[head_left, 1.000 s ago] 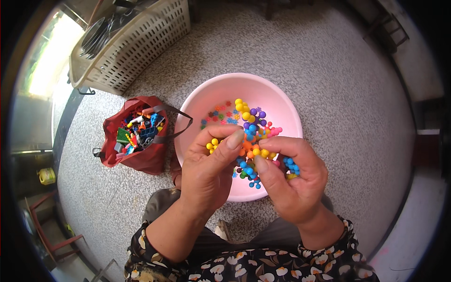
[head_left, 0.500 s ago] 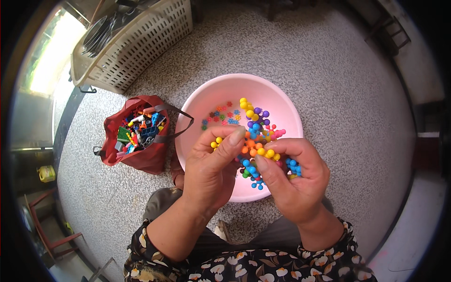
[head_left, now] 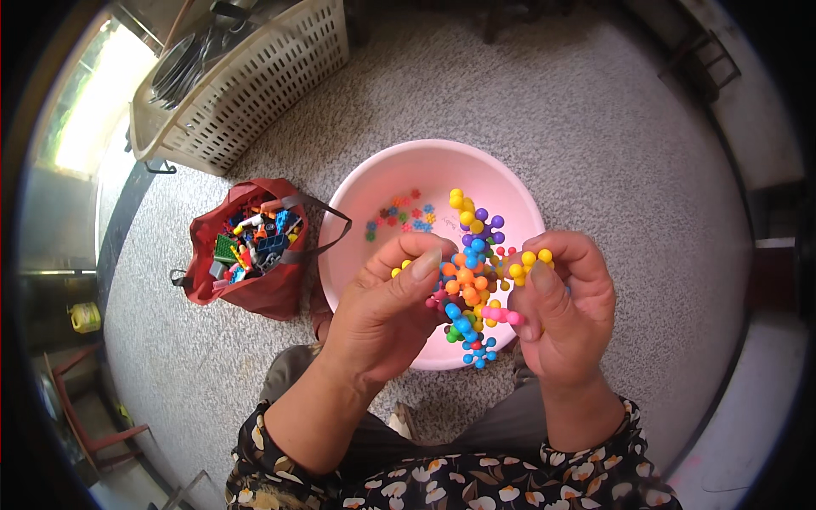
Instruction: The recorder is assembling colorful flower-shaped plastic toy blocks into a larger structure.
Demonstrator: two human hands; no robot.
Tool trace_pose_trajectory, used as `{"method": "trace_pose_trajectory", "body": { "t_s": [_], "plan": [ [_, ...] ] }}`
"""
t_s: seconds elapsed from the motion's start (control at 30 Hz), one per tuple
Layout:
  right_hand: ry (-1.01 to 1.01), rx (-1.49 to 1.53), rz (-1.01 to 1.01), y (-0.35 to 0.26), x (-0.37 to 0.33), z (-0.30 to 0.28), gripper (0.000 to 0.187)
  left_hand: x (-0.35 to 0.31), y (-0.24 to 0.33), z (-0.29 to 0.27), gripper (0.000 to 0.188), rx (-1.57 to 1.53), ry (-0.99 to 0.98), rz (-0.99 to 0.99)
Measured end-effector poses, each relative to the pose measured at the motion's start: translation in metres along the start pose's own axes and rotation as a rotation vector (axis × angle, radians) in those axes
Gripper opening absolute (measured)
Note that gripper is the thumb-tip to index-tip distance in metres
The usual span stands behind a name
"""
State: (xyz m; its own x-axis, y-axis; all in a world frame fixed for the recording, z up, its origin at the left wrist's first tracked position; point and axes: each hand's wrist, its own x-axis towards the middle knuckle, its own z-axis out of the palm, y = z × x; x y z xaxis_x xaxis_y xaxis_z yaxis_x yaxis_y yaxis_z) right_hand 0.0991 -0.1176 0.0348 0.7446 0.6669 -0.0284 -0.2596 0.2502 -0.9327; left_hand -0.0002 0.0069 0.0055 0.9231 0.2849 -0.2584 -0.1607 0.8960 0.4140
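Observation:
Above a pink basin (head_left: 501,174), my left hand (head_left: 387,297) pinches a branching cluster (head_left: 466,280) of joined plastic ball-tipped connector pieces. An orange piece sits in its middle, with yellow and purple ones toward the top and blue, green and pink ones lower down. Thumb and fingers of my right hand (head_left: 565,297) are closed on a yellow connector piece (head_left: 518,270), just right of the orange piece. Whether that yellow piece touches the cluster behind it, I cannot tell. Small loose flower-shaped pieces (head_left: 406,211) in several colours lie on the basin's bottom.
Left of the basin stands a red fabric bag (head_left: 276,293) full of mixed toy bricks, its dark strap reaching the basin's rim. Farther back at left is a white slotted plastic basket (head_left: 246,93) with dark items inside. The speckled floor (head_left: 654,195) surrounds the basin.
My right hand has moved a little right and up, taking the yellow piece away from the orange one. The cluster has turned, and its pink piece now shows in front.

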Motion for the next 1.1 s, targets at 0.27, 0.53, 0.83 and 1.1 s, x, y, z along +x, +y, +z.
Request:
{"method": "trace_pose_trajectory", "body": {
  "t_s": [0.27,0.53,0.83,1.1],
  "plan": [
    [-0.072,-0.195,-0.176,0.002,-0.010,-0.002,0.022,-0.001,-0.002,0.000,0.039,0.146,-0.142,0.111],
    [-0.124,-0.164,-0.090,-0.012,-0.013,-0.008,0.023,0.002,-0.006,0.000,0.035,0.125,-0.150,0.121],
    [0.003,-0.090,-0.121,-0.015,-0.007,-0.021,0.023,0.002,-0.002,0.001,0.037,-0.061,-0.094,-0.097],
    [0.070,-0.152,-0.099,-0.009,-0.002,-0.020,0.024,0.000,-0.002,0.000,0.048,-0.086,-0.126,-0.136]
  ]
}}
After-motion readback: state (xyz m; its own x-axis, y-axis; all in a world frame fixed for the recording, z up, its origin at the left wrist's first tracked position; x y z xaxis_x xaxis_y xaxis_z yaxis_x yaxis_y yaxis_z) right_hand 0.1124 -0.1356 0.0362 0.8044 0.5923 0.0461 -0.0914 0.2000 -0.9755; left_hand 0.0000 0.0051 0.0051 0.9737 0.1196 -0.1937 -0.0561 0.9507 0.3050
